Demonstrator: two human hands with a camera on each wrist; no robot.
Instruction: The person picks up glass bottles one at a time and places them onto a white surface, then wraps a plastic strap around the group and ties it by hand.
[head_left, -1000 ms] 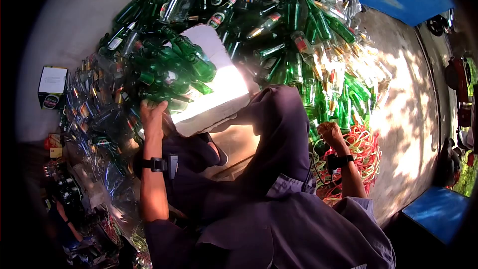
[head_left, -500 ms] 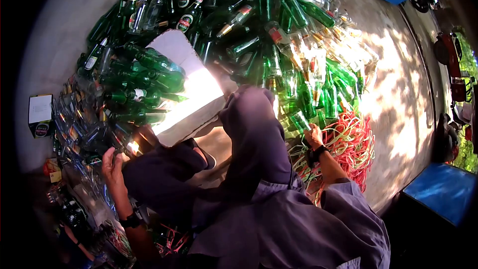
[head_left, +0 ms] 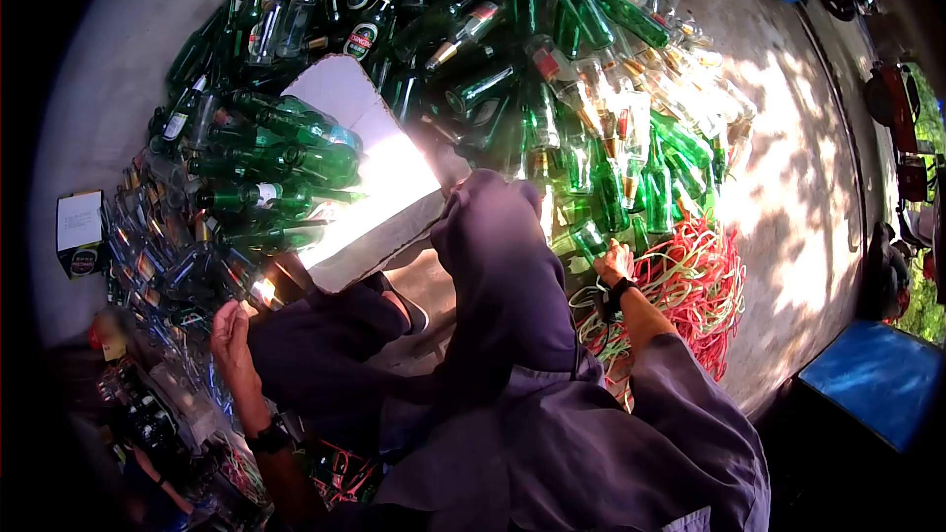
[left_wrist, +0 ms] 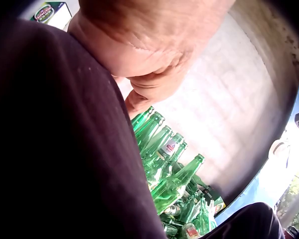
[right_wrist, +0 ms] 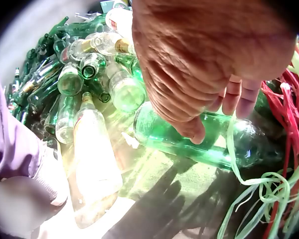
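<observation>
My right hand [head_left: 616,261] grips a green glass bottle [head_left: 588,239] lying low beside a heap of plastic twine. In the right wrist view the thumb and fingers go round the body of this bottle [right_wrist: 157,128], and a pale green strand crosses it. My left hand [head_left: 234,337] is by my knee, fingers loosely bent and holding nothing. Several green bottles [head_left: 281,199] lie side by side on a white slab [head_left: 343,84] in front of me. Seen from the left wrist, their necks [left_wrist: 192,169] point up past my trouser leg.
A big pile of green and clear bottles [head_left: 483,89] spreads ahead and to the right. Small clear bottles [head_left: 163,246] cover the left side. Red and green twine [head_left: 695,291] lies tangled by my right arm. A printed carton [head_left: 79,233] stands at far left.
My left hand has left the bottles on the slab and come back beside my knee. My right hand, earlier curled over the twine, has moved left and taken hold of a green bottle.
</observation>
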